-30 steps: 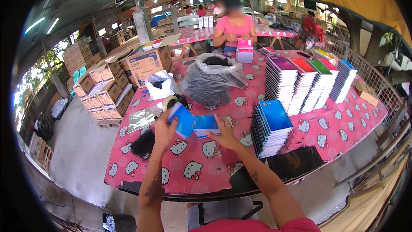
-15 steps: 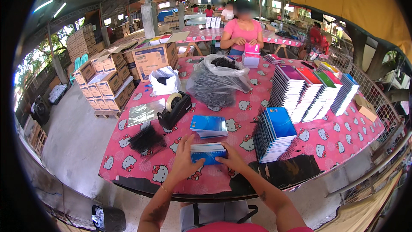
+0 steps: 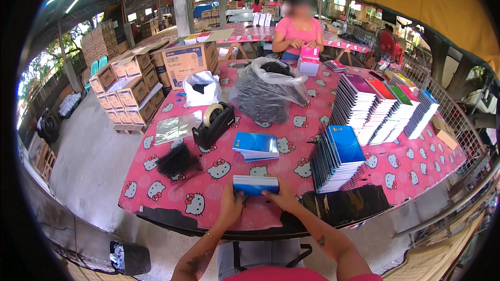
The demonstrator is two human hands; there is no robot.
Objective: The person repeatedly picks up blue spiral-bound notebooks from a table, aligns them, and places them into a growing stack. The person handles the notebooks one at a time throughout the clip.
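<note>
My left hand (image 3: 232,204) and my right hand (image 3: 282,195) grip the two ends of a small bundle of blue notebooks (image 3: 255,187) just above the near part of the table. Its white page edges face up, and a blue cover faces me. Both thumbs press on that cover; the other fingers are mostly hidden behind. Just beyond the bundle lies a short pile of blue notebooks (image 3: 256,144). A taller stack of blue spiral notebooks (image 3: 341,158) rises to the right of my right hand. Loose black binding coils (image 3: 178,163) lie to the left.
A black tape dispenser (image 3: 214,126), clear plastic sheets (image 3: 178,128), a white bag (image 3: 202,88) and a large plastic bag of black coils (image 3: 268,93) occupy the pink table (image 3: 219,169). Coloured notebook stacks (image 3: 354,106) stand right. Across the table, a co-worker (image 3: 298,34) handles pink notebooks. Cartons (image 3: 134,96) stand left.
My left fingers, spread over the bundle's left end before, are now wrapped round it. The page edges look more even. The short blue pile appears unmoved on the table.
</note>
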